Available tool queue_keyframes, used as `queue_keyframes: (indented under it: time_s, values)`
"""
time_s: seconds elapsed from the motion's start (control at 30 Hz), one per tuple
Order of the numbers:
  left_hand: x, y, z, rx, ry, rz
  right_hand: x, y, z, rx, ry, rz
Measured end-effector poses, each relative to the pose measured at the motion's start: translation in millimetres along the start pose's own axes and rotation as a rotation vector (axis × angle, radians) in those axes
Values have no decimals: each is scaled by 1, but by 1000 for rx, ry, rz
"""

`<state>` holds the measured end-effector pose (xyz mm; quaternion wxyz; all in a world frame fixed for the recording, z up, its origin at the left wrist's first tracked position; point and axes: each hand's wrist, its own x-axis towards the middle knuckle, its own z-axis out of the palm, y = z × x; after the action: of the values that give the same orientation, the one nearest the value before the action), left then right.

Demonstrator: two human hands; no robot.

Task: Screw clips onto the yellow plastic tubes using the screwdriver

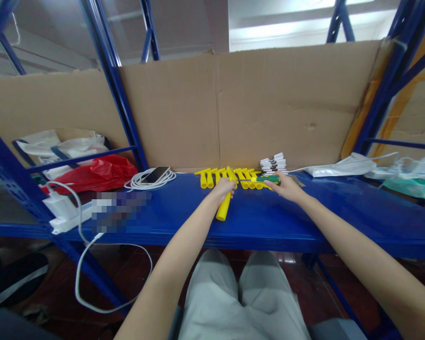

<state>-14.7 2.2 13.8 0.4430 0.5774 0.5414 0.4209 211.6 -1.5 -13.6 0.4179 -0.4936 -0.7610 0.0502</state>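
Note:
My left hand is closed round a yellow tube-shaped part, whose round wide end points down toward me. In my right hand is a screwdriver with a green and yellow handle. Its metal shaft runs left to the yellow part near my left fingers; whether the tip sits in a screw is too small to tell. Behind my hands stands a row of several more yellow parts of the same shape. A stack of small white pieces with dark middles lies just behind the screwdriver.
Cardboard backs the blue shelf top. To the left are a phone on a coiled white cable, a red plastic bag and a power strip. A white packet lies right.

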Motion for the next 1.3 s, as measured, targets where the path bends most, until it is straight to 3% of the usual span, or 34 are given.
queue_keyframes:
  time_s: [0.17, 0.43, 0.67, 0.93, 1.3]
  values:
    - [1, -1, 0, -1, 17, -9, 0, -1, 2, 90, -1, -42]
    - [-1, 0, 0, -18, 5, -8, -1, -7, -2, 32, 17, -20]
    - [0, -1, 0, -15, -3, -9, 1, -4, 3, 152, 26, -82]
    - [-1, 0, 0, -23, -23, 3, -1, -10, -1, 43, 55, -33]
    - [2, -2, 1, -32, -19, 0, 1, -9, -1, 10, 87, -72]
